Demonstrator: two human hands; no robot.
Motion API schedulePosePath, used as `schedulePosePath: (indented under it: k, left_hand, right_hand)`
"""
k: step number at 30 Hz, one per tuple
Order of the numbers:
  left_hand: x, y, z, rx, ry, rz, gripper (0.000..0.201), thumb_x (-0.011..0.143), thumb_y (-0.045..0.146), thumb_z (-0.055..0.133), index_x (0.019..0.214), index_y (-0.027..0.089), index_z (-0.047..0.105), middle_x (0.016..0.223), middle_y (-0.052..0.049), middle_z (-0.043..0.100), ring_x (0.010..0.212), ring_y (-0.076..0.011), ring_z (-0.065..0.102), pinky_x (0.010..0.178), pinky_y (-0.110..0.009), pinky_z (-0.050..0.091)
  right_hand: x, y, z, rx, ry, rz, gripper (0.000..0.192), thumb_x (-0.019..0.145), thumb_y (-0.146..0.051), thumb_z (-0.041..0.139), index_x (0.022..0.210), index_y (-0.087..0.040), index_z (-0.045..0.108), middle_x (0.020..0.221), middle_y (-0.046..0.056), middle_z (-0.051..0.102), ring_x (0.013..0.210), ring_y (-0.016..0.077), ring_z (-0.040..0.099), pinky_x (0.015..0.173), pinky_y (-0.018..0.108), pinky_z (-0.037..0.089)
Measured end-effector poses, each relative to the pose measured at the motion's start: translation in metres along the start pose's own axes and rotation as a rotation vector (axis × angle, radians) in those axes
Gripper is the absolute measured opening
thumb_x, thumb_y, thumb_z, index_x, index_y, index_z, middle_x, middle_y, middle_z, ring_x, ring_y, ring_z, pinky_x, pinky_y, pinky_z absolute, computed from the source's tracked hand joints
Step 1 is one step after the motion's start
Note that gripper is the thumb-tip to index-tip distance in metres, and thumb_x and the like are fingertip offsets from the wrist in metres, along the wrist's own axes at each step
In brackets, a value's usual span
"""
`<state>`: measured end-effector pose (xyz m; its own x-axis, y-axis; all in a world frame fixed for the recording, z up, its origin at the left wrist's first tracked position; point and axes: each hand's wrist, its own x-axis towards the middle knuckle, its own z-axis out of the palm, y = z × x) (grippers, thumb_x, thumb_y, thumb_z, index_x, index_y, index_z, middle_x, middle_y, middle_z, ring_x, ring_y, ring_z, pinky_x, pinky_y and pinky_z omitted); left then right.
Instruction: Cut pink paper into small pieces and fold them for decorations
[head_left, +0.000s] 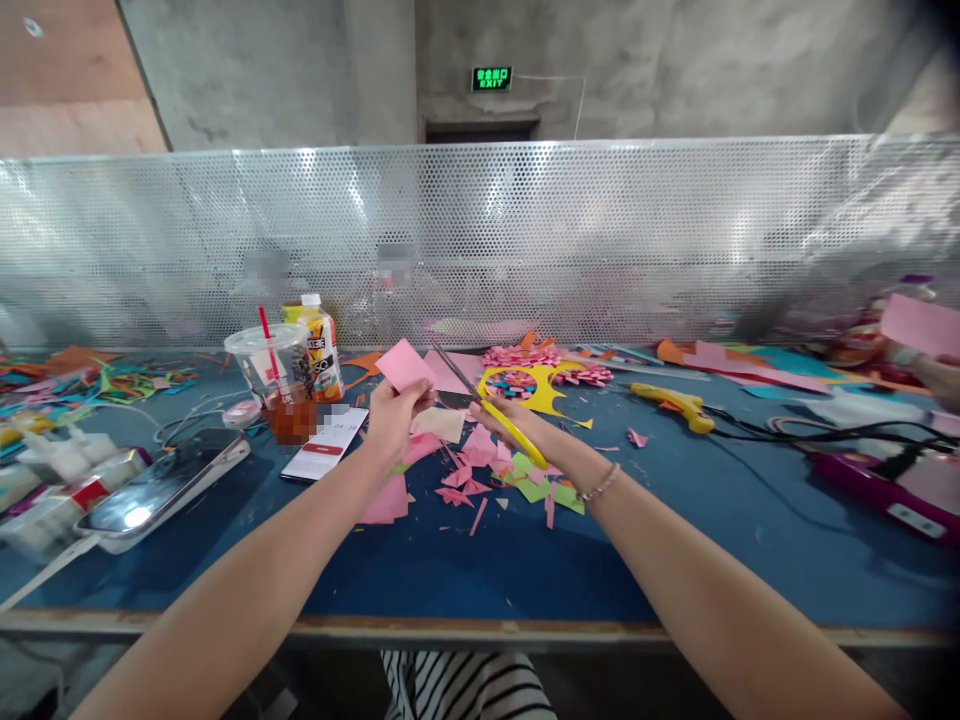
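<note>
My left hand [395,418] pinches a small pink sheet of paper [405,366] by its lower edge, above the table. In my right hand [517,425] are yellow-handled scissors [512,428], their blades pointing up and left, just right of the pink sheet. The blades look slightly parted. Behind them lies another pink sheet [454,371]. Under and between my hands are pink paper scraps [474,460] and green scraps [532,485]. A yellow paper piece with round cut-outs [541,400] lies beyond my right hand, near a heap of pink paper bits [521,356].
To the left stand a plastic cup with a red straw [274,375] and a drink bottle [321,350], with a lit phone [326,443] and another phone [165,485] nearby. A yellow glue gun [675,403] and purple device [877,495] lie right. A perforated metal panel [450,220] closes the back.
</note>
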<state>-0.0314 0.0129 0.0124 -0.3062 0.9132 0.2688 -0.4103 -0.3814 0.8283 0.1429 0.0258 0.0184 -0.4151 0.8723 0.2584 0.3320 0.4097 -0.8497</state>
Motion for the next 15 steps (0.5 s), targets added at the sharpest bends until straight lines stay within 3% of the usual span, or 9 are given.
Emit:
schedulePosePath:
  k: [4, 6, 15]
  left_hand:
    - [0.000, 0.001, 0.002, 0.016, 0.004, 0.000, 0.021, 0.055, 0.020, 0.071, 0.069, 0.011, 0.058, 0.058, 0.000, 0.061, 0.053, -0.0091, 0.057, 0.059, -0.024, 0.047]
    - [-0.001, 0.000, 0.002, 0.037, 0.002, 0.015, 0.021, 0.056, 0.022, 0.070, 0.071, 0.011, 0.059, 0.059, -0.001, 0.062, 0.053, -0.0097, 0.058, 0.059, -0.024, 0.047]
    - [-0.002, -0.001, 0.002, 0.119, -0.046, 0.058, 0.019, 0.060, 0.024, 0.068, 0.072, 0.011, 0.061, 0.061, -0.001, 0.063, 0.054, -0.0101, 0.058, 0.057, -0.024, 0.047]
  right_hand:
    - [-0.008, -0.008, 0.004, -0.094, -0.157, 0.131, 0.039, 0.072, -0.056, 0.053, 0.062, -0.019, 0.046, 0.039, -0.006, 0.040, 0.033, 0.0077, 0.034, 0.033, 0.022, 0.029]
    - [-0.011, -0.009, 0.005, -0.102, -0.219, 0.127, 0.043, 0.075, -0.059, 0.048, 0.058, -0.019, 0.044, 0.038, -0.005, 0.041, 0.032, 0.0081, 0.036, 0.034, 0.022, 0.032]
    - [-0.010, -0.001, 0.011, 0.023, -0.280, 0.162, 0.052, 0.076, -0.068, 0.036, 0.062, -0.019, 0.043, 0.039, -0.005, 0.042, 0.033, 0.0074, 0.037, 0.034, 0.020, 0.034]
